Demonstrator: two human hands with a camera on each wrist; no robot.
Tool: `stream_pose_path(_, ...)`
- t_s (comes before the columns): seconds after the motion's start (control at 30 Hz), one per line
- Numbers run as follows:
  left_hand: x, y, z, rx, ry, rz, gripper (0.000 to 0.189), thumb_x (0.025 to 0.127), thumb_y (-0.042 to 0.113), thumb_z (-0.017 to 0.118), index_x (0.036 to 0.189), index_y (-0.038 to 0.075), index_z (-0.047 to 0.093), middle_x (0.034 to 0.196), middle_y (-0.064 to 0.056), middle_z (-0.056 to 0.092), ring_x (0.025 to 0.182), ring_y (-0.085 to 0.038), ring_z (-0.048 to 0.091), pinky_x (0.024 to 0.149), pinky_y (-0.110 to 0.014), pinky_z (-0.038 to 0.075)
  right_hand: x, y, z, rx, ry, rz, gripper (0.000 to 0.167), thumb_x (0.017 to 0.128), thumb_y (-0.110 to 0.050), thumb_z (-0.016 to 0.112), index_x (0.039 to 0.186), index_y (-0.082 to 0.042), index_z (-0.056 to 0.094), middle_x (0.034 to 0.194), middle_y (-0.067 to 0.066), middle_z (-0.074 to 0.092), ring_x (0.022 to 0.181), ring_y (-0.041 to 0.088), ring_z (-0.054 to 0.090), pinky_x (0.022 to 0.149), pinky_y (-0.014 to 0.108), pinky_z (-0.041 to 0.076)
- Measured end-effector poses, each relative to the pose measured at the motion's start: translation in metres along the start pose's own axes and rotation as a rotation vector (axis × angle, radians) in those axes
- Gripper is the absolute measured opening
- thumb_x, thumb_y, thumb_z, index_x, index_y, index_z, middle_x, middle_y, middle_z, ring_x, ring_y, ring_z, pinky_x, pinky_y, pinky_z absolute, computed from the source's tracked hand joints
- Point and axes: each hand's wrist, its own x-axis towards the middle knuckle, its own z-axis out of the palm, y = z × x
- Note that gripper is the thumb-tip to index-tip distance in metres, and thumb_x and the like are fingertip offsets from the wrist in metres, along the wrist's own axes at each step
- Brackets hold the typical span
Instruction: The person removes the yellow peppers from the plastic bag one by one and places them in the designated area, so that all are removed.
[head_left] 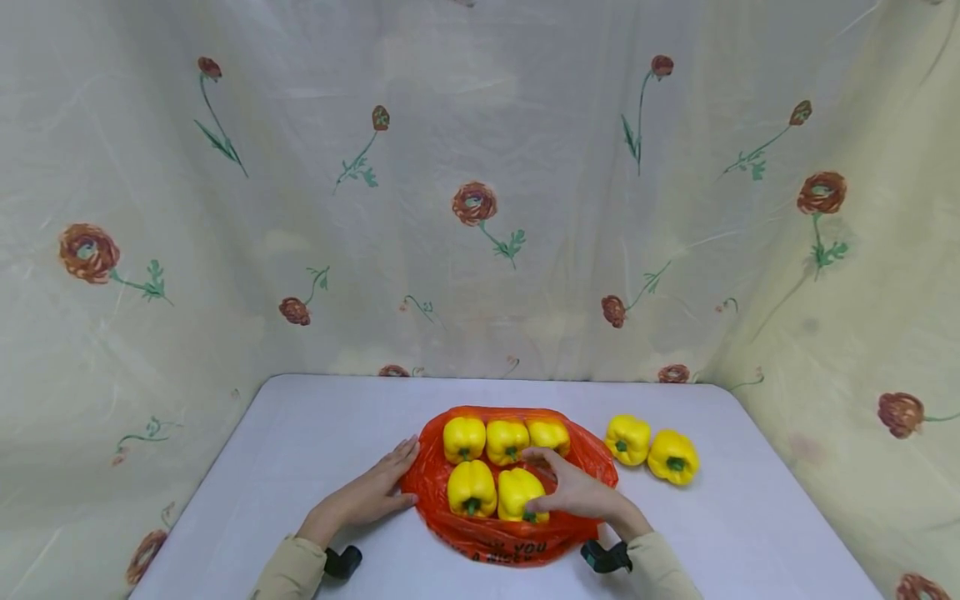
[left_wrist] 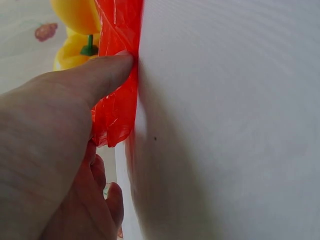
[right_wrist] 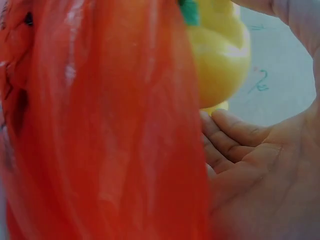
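Observation:
A red plastic bag [head_left: 510, 537] lies spread on the table with its mouth open, dark lettering along its near side. Inside sit several yellow bell peppers [head_left: 464, 439] in two rows, green stems toward me. My left hand [head_left: 371, 492] rests at the bag's left edge, fingers extended; its thumb [left_wrist: 112, 72] touches the red plastic. At the front right of the bag, my right hand [head_left: 577, 490] curves its thumb and fingers around a yellow bell pepper [head_left: 517, 492]. In the right wrist view, red plastic [right_wrist: 115, 125] covers much of this pepper and part of the hand.
Two more yellow bell peppers, one [head_left: 627, 440] beside the other [head_left: 672, 457], lie right of the bag. The white table [head_left: 285, 450] has rounded far corners. A flower-printed curtain [head_left: 420, 275] hangs behind it and along both sides.

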Motion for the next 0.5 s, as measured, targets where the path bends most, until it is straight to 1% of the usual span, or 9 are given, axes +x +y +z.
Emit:
stream_pose_path(0.1, 0.0008, -0.0006, 0.0007, 0.001, -0.002, -0.005, 0.083, 0.091, 0.051, 0.059, 0.155, 0.015, 0.020, 0.164, -0.001, 0.009, 0.151, -0.025, 0.011, 0.119, -0.052, 0.021, 0.0008, 0.0024, 0.0017, 0.008, -0.024, -0.003, 0.080, 0.082, -0.036, 0.076, 0.145, -0.010, 0.032, 0.151, 0.009, 0.037, 0.141, 0.035, 0.031, 0.114, 0.058, 0.029)
stream_pose_path(0.2, 0.0012, -0.0010, 0.0010, 0.002, -0.002, -0.010, 0.084, 0.091, 0.052, 0.059, 0.155, 0.015, 0.020, 0.164, -0.001, 0.009, 0.151, -0.025, 0.011, 0.119, -0.052, 0.021, 0.0017, 0.0040, 0.0035, 0.002, -0.032, 0.005, 0.079, 0.082, -0.036, 0.076, 0.144, -0.011, 0.034, 0.150, 0.009, 0.039, 0.138, 0.034, 0.035, 0.112, 0.057, 0.032)
stream_pose_path(0.37, 0.0018, -0.0014, 0.0010, 0.007, -0.002, -0.011, 0.084, 0.090, 0.052, 0.059, 0.155, 0.016, 0.020, 0.164, 0.000, 0.009, 0.151, -0.025, 0.011, 0.119, -0.052, 0.021, 0.0041, 0.0069, 0.0053, -0.026, -0.038, 0.034, 0.076, 0.082, -0.036, 0.076, 0.143, -0.014, 0.036, 0.145, 0.010, 0.043, 0.129, 0.029, 0.043, 0.108, 0.055, 0.038)
stream_pose_path(0.5, 0.0016, -0.0016, 0.0014, 0.001, 0.000, -0.003, 0.084, 0.090, 0.052, 0.059, 0.155, 0.015, 0.020, 0.164, -0.001, 0.010, 0.151, -0.026, 0.011, 0.119, -0.053, 0.021, 0.0056, 0.0102, 0.0057, -0.056, -0.049, 0.044, 0.074, 0.081, -0.039, 0.075, 0.142, -0.017, 0.038, 0.140, 0.009, 0.047, 0.120, 0.024, 0.047, 0.105, 0.052, 0.041)
